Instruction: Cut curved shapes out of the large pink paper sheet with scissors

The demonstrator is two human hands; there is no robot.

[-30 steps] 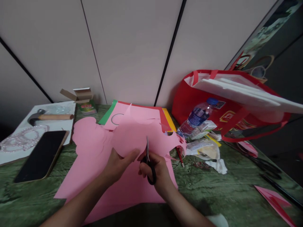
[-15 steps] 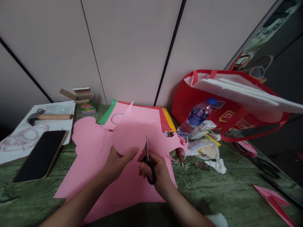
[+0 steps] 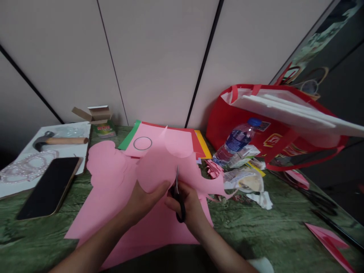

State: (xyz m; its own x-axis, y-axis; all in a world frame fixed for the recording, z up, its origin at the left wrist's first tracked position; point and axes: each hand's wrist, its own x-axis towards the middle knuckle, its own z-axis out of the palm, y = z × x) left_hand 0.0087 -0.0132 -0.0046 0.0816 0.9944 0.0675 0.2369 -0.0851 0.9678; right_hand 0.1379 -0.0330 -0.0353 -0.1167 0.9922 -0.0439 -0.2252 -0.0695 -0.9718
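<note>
My left hand (image 3: 148,201) pinches the lower edge of a pink paper sheet (image 3: 156,167), thumb on top. Curved cut-outs run along the sheet's right side, where a thin strip curls away. My right hand (image 3: 189,204) grips black-handled scissors (image 3: 179,206), with fingers in the loops. Their blades point away from me and lie on the sheet, close to my left thumb; the blades look nearly closed. Beneath my hands lie larger pink sheets (image 3: 148,242). A pile of rounded pink cut-outs (image 3: 104,163) rests on their left part.
On the left are a black phone (image 3: 49,187), a hammer (image 3: 62,140), a bead string (image 3: 31,167) and a small open box (image 3: 105,127). Coloured sheets (image 3: 203,144) lie at the back. A bottle (image 3: 239,140) leans by a red bag (image 3: 222,113). More scissors (image 3: 318,201) lie right.
The held sheet has turned and shifted; its cut-out right edge now hangs lower. A drawn circle on the back sheet is now fully uncovered. The scissor blades look closer together.
</note>
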